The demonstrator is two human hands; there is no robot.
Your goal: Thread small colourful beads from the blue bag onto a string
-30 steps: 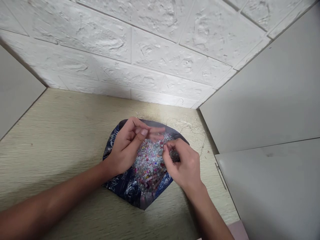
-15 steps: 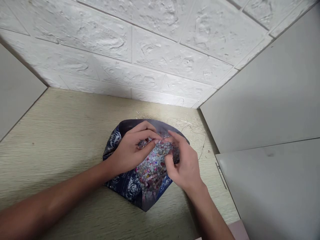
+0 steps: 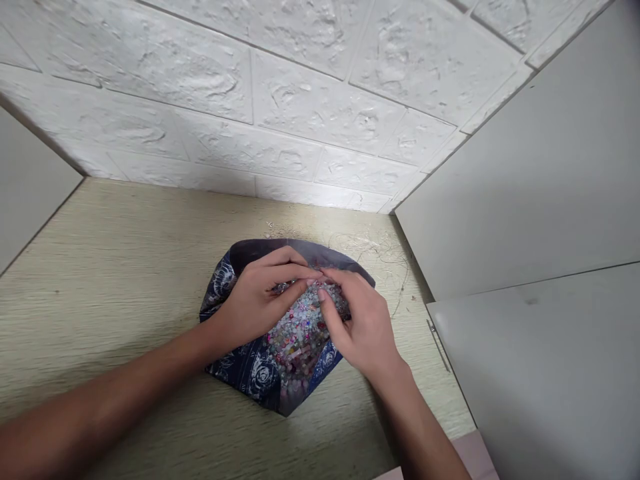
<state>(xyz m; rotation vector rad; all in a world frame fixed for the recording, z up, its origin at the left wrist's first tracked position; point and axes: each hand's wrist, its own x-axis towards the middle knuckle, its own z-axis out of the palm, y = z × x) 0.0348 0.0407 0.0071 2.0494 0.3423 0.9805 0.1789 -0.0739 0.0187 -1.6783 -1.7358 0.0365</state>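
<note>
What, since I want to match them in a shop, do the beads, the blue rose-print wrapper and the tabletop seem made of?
Beads: probably plastic or glass, glossy, given their translucent sparkle.
Wrapper: perhaps plastic film or coated fabric, slightly shiny, judging by its crisp folds and smooth greyish inside.
Tabletop: wood or wood-look laminate, fairly matt, with fine streaked grain.

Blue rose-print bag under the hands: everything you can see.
The bag is navy with white roses outside, plain dark grey inside, and looks like thin, flexible plastic or coated fabric. It lies wide open on the table, sides creased and folded, one pointed corner toward the wearer. Small beads, mostly clear and pale, some pink, red or blue, lie inside. The left hand and right hand cover part of it; whether they touch it is unclear.
</note>
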